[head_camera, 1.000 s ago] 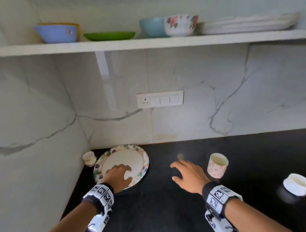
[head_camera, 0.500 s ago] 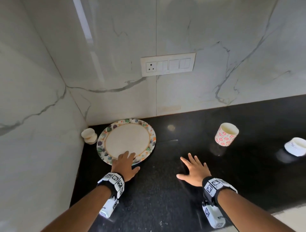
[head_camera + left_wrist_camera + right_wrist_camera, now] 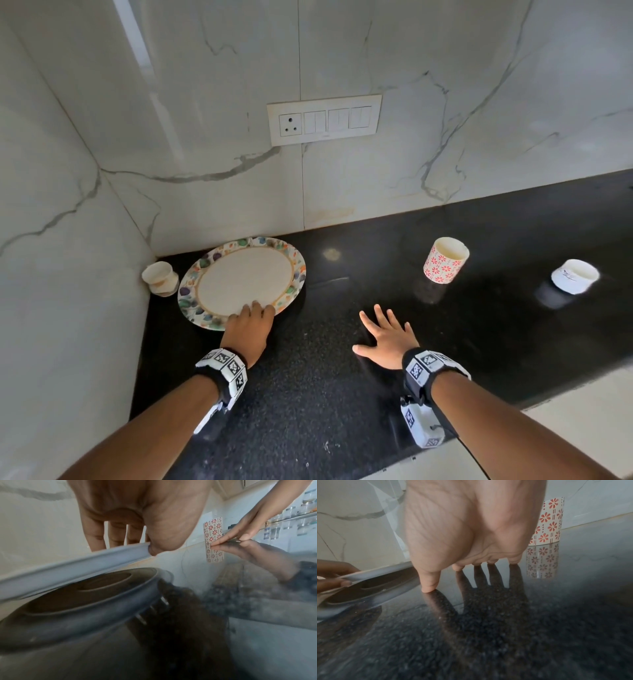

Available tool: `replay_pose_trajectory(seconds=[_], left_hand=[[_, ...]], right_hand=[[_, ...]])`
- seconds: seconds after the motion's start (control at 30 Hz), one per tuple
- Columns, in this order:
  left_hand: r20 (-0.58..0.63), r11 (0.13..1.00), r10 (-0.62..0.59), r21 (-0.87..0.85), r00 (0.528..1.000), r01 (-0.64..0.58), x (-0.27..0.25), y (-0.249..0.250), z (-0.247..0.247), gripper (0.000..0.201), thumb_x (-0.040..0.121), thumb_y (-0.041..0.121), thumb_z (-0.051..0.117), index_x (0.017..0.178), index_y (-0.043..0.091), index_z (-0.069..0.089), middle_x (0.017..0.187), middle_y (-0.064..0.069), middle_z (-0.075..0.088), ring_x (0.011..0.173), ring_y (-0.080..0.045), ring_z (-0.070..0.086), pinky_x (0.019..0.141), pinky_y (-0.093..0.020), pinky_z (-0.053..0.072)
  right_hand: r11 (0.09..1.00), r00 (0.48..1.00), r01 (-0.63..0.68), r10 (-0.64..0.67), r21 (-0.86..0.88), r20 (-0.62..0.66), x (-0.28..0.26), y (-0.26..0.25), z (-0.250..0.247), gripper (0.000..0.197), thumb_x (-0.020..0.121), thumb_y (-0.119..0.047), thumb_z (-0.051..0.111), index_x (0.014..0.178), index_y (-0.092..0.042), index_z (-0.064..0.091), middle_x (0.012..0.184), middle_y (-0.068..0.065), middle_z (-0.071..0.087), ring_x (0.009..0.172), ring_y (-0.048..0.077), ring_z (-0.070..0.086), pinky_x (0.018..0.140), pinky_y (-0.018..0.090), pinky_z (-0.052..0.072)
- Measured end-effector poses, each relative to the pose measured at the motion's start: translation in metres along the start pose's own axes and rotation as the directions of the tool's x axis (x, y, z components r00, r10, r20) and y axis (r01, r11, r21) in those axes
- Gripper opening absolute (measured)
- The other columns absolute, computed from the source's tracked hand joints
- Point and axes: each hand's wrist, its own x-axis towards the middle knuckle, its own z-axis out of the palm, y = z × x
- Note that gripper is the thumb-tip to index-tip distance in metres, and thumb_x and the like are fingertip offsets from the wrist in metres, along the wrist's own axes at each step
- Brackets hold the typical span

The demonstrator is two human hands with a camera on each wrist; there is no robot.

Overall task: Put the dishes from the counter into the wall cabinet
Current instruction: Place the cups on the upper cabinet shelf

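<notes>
A round plate (image 3: pixel 243 277) with a coloured floral rim lies in the counter's back left corner. My left hand (image 3: pixel 255 310) pinches its near rim, fingers on top and thumb under the edge. In the left wrist view the plate rim (image 3: pixel 77 566) is tilted a little off the counter. My right hand (image 3: pixel 380 329) is spread flat, its fingertips (image 3: pixel 428 588) touching the black counter (image 3: pixel 342 394) and holding nothing. A red-flowered cup (image 3: pixel 445 260) stands beyond the right hand, apart from it. The wall cabinet is out of view.
A small cream cup (image 3: pixel 159 277) sits in the corner, left of the plate and against the wall. A low white cup (image 3: pixel 575 275) stands at the far right. A switch panel (image 3: pixel 323 120) is on the marble back wall. The counter's front edge runs at lower right.
The view has tilted down, so the shelf with bowls is gone. My left hand slid from the plate's middle to its near rim and pinched it. My right hand spread onto the counter.
</notes>
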Motion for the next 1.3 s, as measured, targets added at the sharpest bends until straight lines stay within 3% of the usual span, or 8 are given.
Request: replay_pose_trajectory(seconds=[0.23,0.43,0.57,0.73,0.87,1.07,1.2,1.3], left_hand=[[-0.299,0.992,-0.052,-0.127,0.953,0.014,0.002,-0.017,-0.059,0.045,0.056,-0.003,0.074,0.099,0.007,0.065,0.078,-0.01,0.064,0.065,-0.032,0.063,0.056,-0.039,0.05],[-0.539,0.962,-0.151,-0.273,0.829,-0.002,0.004,-0.015,-0.11,0.022,0.079,0.002,0.069,0.098,0.005,0.059,0.079,-0.013,0.06,0.065,-0.034,0.06,0.053,-0.038,0.046],[-0.618,0.912,-0.193,-0.399,0.762,-0.092,-0.001,0.005,-0.148,0.016,0.088,0.013,0.057,0.103,0.006,0.058,0.086,-0.014,0.063,0.071,-0.036,0.061,0.058,-0.04,0.049],[-0.698,0.871,-0.052,-0.381,0.714,-0.309,-0.006,0.038,-0.216,0.018,0.094,0.022,0.049,0.111,0.015,0.05,0.096,-0.006,0.061,0.081,-0.029,0.06,0.069,-0.04,0.048],[-0.802,0.798,0.043,-0.331,0.596,-0.504,-0.006,0.067,-0.294,0.025,0.097,0.029,0.044,0.116,0.013,0.05,0.099,-0.005,0.061,0.084,-0.022,0.057,0.071,-0.034,0.046],[-0.907,0.713,0.063,-0.252,0.417,-0.654,-0.014,0.114,-0.403,0.018,0.097,0.019,0.053,0.11,0.008,0.055,0.096,0.003,0.057,0.081,-0.008,0.049,0.071,-0.01,0.037],[-0.952,0.666,0.082,-0.169,0.296,-0.726,-0.015,0.144,-0.472,0.019,0.096,0.019,0.053,0.11,0.007,0.056,0.094,0.002,0.059,0.082,-0.008,0.052,0.07,-0.014,0.039],[-0.975,0.646,0.085,-0.103,0.206,-0.756,-0.017,0.16,-0.516,0.016,0.096,0.02,0.053,0.109,0.01,0.055,0.092,0.002,0.059,0.082,-0.009,0.055,0.067,-0.019,0.041]], right_hand=[[1.0,1.0,0.002,-0.002,0.003,-0.005,-0.005,-0.002,0.002,0.083,0.09,-0.072,0.037,0.155,-0.042,-0.005,0.164,-0.003,-0.019,0.152,0.024,-0.013,0.121,0.056,0.002],[0.997,0.995,0.07,-0.072,0.033,0.074,-0.011,0.006,-0.012,0.084,0.09,-0.057,0.054,0.156,-0.04,0.004,0.166,-0.001,-0.012,0.153,0.025,-0.005,0.121,0.054,0.013],[0.982,0.99,0.131,-0.136,0.138,0.027,-0.022,0.024,-0.031,0.079,0.089,-0.051,0.059,0.156,-0.037,0.018,0.166,0.001,0.012,0.15,0.024,0.022,0.118,0.042,0.029],[0.966,0.981,0.175,-0.155,0.192,-0.117,-0.047,0.063,-0.069,0.057,0.087,-0.054,0.058,0.141,-0.039,0.046,0.146,-0.007,0.051,0.131,0.017,0.05,0.108,0.039,0.041],[0.938,0.966,0.207,-0.15,0.279,-0.211,-0.074,0.102,-0.111,0.045,0.087,-0.052,0.062,0.131,-0.042,0.055,0.132,-0.009,0.06,0.114,0.011,0.06,0.101,0.035,0.047],[0.934,0.906,0.255,-0.14,0.249,-0.4,-0.108,0.153,-0.165,0.039,0.089,-0.046,0.062,0.127,-0.041,0.061,0.129,-0.012,0.063,0.116,0.01,0.06,0.101,0.032,0.048],[0.899,0.802,0.374,-0.19,0.229,-0.566,-0.126,0.185,-0.218,0.018,0.084,-0.052,0.062,0.101,-0.059,0.059,0.112,-0.029,0.066,0.099,-0.006,0.062,0.093,0.025,0.052],[0.87,0.698,0.441,-0.179,0.219,-0.693,-0.141,0.208,-0.262,0.015,0.085,-0.048,0.065,0.099,-0.055,0.063,0.107,-0.03,0.067,0.099,-0.01,0.061,0.092,0.024,0.051]])
